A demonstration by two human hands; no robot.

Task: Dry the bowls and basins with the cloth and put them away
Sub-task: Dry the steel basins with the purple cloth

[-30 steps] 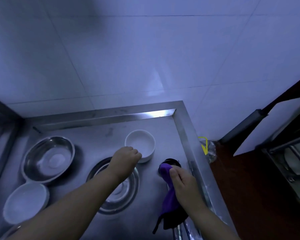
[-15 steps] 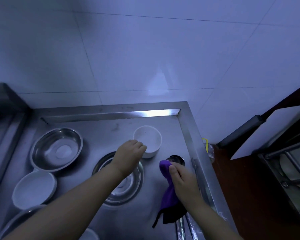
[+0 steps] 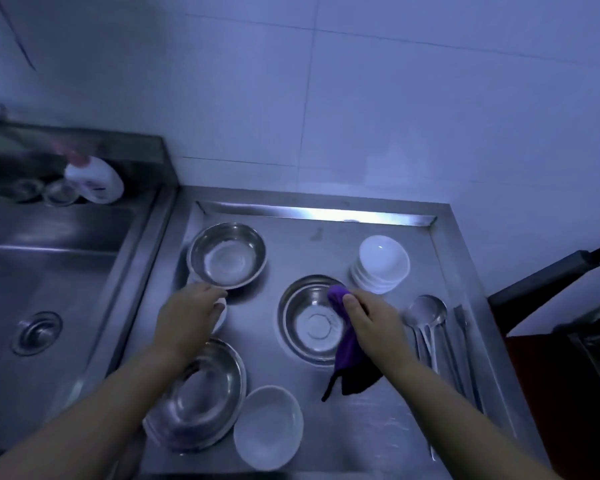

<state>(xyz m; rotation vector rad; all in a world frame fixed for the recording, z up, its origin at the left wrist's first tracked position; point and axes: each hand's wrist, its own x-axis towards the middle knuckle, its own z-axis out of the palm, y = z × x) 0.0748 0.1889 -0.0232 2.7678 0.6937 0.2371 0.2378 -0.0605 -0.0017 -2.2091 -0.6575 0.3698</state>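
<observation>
Gripping a purple-and-black cloth (image 3: 347, 355) in the right hand (image 3: 369, 322), a person works at a stainless-steel draining table (image 3: 361, 434) where washed dishes wait to be dried. The cloth is pinched between thumb and curled fingers, its purple end bunched at the near-right rim of the middle round steel basin (image 3: 312, 318), seemingly ready to wipe the inside; its long axis runs from that rim down toward the person, the black tail hanging loose over the table surface. The left hand (image 3: 187, 317), fingers bent downward, reaches onto a small white bowl (image 3: 220, 313) just left of that basin, though whether it grips the bowl cannot be told. Beyond the small bowl sits a second shiny steel basin (image 3: 226, 254), mouth up. A stack of white ceramic bowls (image 3: 381, 265) stands at the far right of the middle basin, apparently gathered as finished or awaiting pieces. Nearer the person, left of the middle basin, lie stacked wide steel basins (image 3: 198, 396) and a white shallow bowl (image 3: 269, 427). Steel ladles and spoons (image 3: 428, 327) rest to the basin's right, handles toward the person. A steel sink (image 3: 45, 299) lies far left.
</observation>
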